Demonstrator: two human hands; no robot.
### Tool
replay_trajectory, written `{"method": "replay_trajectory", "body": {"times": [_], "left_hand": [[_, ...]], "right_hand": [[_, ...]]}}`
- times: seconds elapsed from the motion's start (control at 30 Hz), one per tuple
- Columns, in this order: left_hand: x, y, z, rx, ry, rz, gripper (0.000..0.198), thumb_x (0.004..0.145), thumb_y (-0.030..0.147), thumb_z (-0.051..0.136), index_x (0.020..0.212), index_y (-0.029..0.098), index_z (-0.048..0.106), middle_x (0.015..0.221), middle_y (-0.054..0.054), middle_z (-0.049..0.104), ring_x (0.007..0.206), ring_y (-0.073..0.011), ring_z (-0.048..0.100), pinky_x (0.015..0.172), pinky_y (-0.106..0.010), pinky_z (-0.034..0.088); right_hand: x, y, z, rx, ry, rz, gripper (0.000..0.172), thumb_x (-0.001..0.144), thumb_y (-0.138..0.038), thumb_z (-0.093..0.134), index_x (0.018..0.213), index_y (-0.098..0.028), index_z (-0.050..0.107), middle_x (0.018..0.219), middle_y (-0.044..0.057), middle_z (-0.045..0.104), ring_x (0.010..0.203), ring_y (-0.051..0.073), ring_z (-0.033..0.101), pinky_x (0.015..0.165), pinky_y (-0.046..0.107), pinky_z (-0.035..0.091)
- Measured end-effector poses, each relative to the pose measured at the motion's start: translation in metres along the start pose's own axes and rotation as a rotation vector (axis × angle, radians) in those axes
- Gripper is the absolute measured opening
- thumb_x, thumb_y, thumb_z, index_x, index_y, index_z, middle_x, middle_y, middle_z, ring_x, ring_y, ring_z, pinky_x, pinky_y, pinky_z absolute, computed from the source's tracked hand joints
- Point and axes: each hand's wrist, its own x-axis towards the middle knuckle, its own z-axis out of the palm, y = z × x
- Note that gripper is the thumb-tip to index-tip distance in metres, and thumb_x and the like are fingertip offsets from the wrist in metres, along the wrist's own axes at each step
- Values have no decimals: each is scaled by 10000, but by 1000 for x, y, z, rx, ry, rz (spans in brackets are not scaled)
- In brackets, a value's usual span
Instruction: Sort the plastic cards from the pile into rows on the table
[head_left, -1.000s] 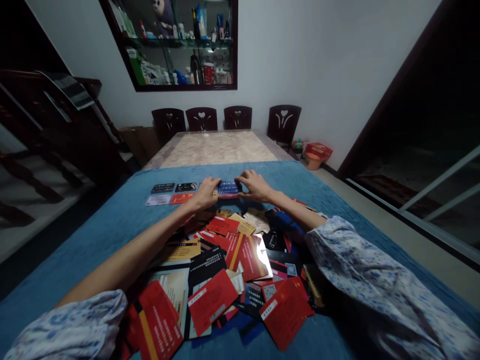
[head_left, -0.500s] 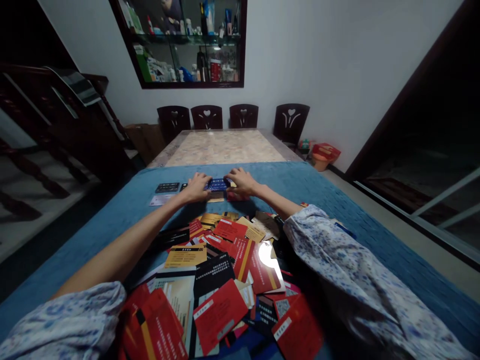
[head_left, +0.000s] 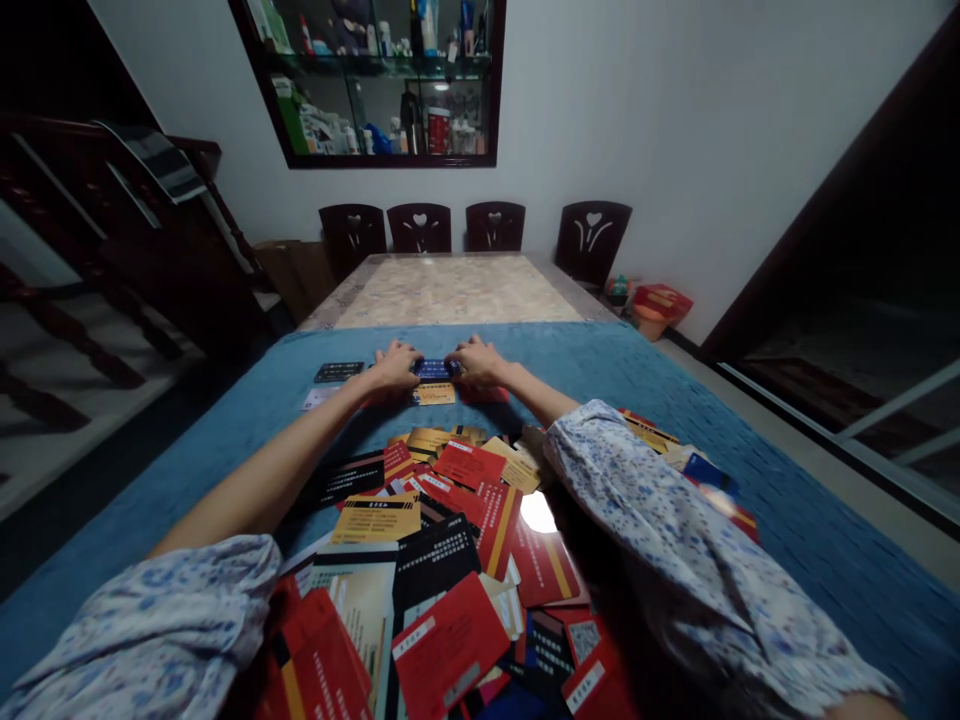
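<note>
Dark blue card (head_left: 433, 369) flat on blue cloth (head_left: 225, 440), far side.

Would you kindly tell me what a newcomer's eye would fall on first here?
First, the big loose heap of cards, mostly red, black and gold, spread on the blue cloth close to the camera. Beyond it, the left hand and right hand hold a blue card by its ends, in line with a dark card to its left.

Left hand (head_left: 394, 365), right hand (head_left: 478, 361): seemingly half-curled
</note>
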Motion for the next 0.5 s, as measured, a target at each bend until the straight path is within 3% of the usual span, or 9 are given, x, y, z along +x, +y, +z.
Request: {"method": "replay_trajectory", "body": {"times": [0.5], "left_hand": [[10, 1, 0, 137, -140, 21, 566, 745, 171, 555, 1302, 212, 647, 1304, -142, 616, 1252, -375, 437, 957, -499, 425]], "right_hand": [[8, -6, -6, -76, -132, 16, 483, 841, -287, 567, 1310, -223, 660, 1318, 168, 624, 1248, 372, 436, 907, 453, 402]]}}
